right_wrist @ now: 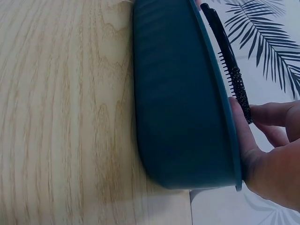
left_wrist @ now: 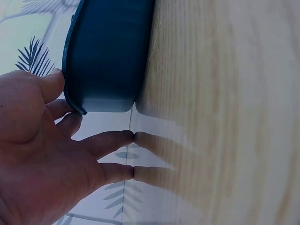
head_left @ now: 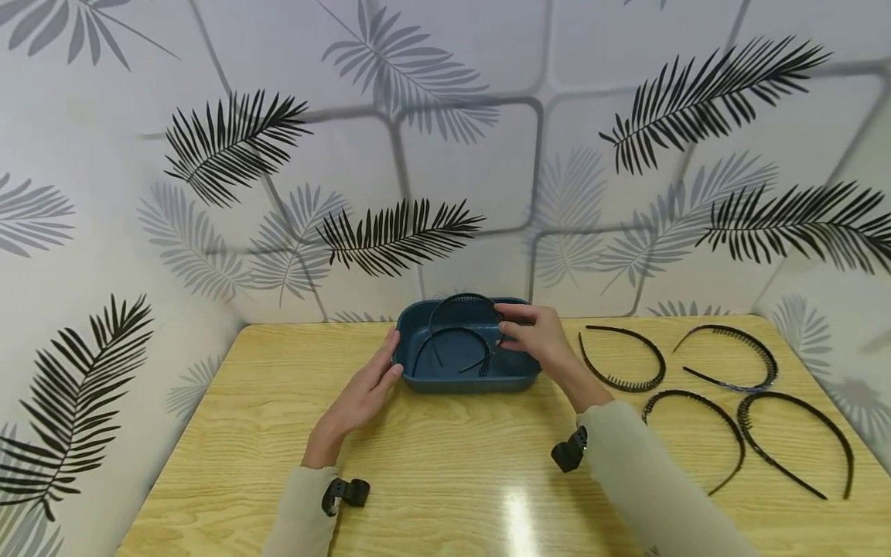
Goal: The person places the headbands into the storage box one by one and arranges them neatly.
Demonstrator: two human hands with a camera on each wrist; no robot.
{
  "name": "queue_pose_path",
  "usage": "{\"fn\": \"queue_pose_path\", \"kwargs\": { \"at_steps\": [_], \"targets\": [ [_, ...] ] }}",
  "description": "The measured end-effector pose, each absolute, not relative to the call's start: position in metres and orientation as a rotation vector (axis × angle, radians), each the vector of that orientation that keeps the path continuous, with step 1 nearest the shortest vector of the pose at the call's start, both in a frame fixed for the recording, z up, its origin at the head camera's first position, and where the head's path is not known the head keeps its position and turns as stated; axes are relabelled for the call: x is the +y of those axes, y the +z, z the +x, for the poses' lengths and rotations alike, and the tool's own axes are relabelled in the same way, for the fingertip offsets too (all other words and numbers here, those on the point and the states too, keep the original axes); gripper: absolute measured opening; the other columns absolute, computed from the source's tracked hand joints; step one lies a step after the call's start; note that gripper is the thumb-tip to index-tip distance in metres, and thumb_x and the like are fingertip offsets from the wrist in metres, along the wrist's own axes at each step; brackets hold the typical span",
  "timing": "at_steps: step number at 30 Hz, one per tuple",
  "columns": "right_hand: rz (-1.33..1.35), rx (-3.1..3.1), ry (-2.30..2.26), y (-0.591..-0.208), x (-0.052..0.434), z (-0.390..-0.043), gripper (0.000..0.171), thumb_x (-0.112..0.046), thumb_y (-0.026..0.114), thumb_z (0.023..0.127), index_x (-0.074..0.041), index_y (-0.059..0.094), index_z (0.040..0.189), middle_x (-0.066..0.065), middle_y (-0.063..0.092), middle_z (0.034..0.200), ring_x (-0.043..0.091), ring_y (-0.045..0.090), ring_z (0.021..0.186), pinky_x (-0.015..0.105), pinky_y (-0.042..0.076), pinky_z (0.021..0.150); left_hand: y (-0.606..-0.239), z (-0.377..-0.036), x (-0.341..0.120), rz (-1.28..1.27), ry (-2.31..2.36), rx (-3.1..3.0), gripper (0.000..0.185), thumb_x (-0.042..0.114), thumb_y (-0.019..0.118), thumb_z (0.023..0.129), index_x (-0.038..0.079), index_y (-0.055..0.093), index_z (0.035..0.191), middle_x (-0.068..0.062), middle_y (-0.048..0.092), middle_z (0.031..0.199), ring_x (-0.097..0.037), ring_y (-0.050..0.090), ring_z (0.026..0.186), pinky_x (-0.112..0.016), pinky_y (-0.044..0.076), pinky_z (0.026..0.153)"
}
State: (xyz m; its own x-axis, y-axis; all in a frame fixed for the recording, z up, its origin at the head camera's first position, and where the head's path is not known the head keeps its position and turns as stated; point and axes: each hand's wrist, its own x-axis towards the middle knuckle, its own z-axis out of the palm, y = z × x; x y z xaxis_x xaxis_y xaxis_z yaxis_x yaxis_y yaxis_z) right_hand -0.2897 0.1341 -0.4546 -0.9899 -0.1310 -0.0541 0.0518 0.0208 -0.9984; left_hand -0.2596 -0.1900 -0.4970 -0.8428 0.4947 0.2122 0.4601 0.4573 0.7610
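A black toothed headband (head_left: 465, 296) stands arched in the dark blue plastic bin (head_left: 466, 384). My right hand (head_left: 539, 336) pinches its right end between thumb and fingers, above the bin's right side. In the right wrist view, the headband (right_wrist: 228, 61) shows its teeth and a speckled end near the fingertips. Another black headband (head_left: 455, 330) is inside the bin. My left hand (head_left: 362, 394) rests at the bin's left end, its thumb against the rim. In the left wrist view, two spread fingers of the left hand (left_wrist: 56, 154) reach down to the tabletop.
On the wooden table (head_left: 445, 472), right of the bin, lie several headbands: one beside the bin (head_left: 629, 386), one at the back right (head_left: 773, 363), and two nearer the front (head_left: 739, 445). A leaf-patterned wall (head_left: 473, 178) stands directly behind the bin.
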Motion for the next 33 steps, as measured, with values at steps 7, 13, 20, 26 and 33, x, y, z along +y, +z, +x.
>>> {"fn": "queue_pose_path", "kwargs": {
  "at_steps": [7,13,20,26,33],
  "targets": [
    [-0.038,2.158,-2.095,-0.461,0.124,-0.295,0.041,0.007,0.060,0.100,0.005,0.059,0.141,0.027,0.053,0.139,0.044,0.060,0.120,0.029,0.061,0.079,-0.498,-0.260,-0.190,0.878,1.371,2.644,0.059,0.012,0.039,0.113,-0.003,0.012,0.163,-0.019,0.004,0.170,-0.036,0.007,0.156,-0.056,0.015,0.122],
    [-0.002,2.178,-2.063,-0.464,0.119,-0.297,0.041,0.007,0.060,0.100,0.004,0.060,0.141,0.027,0.053,0.136,0.046,0.061,0.119,0.033,0.061,0.080,-0.498,-0.259,-0.190,0.867,1.356,2.655,0.060,0.012,0.040,0.113,-0.004,0.011,0.163,-0.019,0.004,0.170,-0.036,0.008,0.156,-0.056,0.017,0.122],
    [0.035,2.188,-2.043,-0.464,0.115,-0.299,0.041,0.008,0.060,0.099,0.003,0.062,0.140,0.027,0.054,0.134,0.047,0.063,0.114,0.034,0.062,0.080,-0.498,-0.260,-0.190,0.857,1.355,2.673,0.060,0.013,0.040,0.113,-0.003,0.011,0.163,-0.023,0.006,0.169,-0.036,0.009,0.156,-0.056,0.018,0.122],
    [0.002,2.182,-2.022,-0.467,0.112,-0.301,0.040,0.009,0.060,0.099,0.006,0.061,0.139,0.029,0.053,0.132,0.047,0.060,0.117,0.038,0.061,0.083,-0.499,-0.260,-0.189,0.850,1.351,2.674,0.060,0.012,0.040,0.113,-0.004,0.011,0.163,-0.022,0.005,0.169,-0.036,0.009,0.156,-0.056,0.017,0.122],
    [0.010,2.201,-1.947,-0.468,0.109,-0.301,0.039,0.007,0.061,0.099,0.003,0.063,0.138,0.025,0.056,0.133,0.042,0.063,0.117,0.038,0.061,0.084,-0.498,-0.259,-0.189,0.843,1.347,2.683,0.060,0.012,0.041,0.113,-0.003,0.011,0.163,-0.019,0.005,0.170,-0.035,0.009,0.156,-0.055,0.018,0.122]
  ]
}}
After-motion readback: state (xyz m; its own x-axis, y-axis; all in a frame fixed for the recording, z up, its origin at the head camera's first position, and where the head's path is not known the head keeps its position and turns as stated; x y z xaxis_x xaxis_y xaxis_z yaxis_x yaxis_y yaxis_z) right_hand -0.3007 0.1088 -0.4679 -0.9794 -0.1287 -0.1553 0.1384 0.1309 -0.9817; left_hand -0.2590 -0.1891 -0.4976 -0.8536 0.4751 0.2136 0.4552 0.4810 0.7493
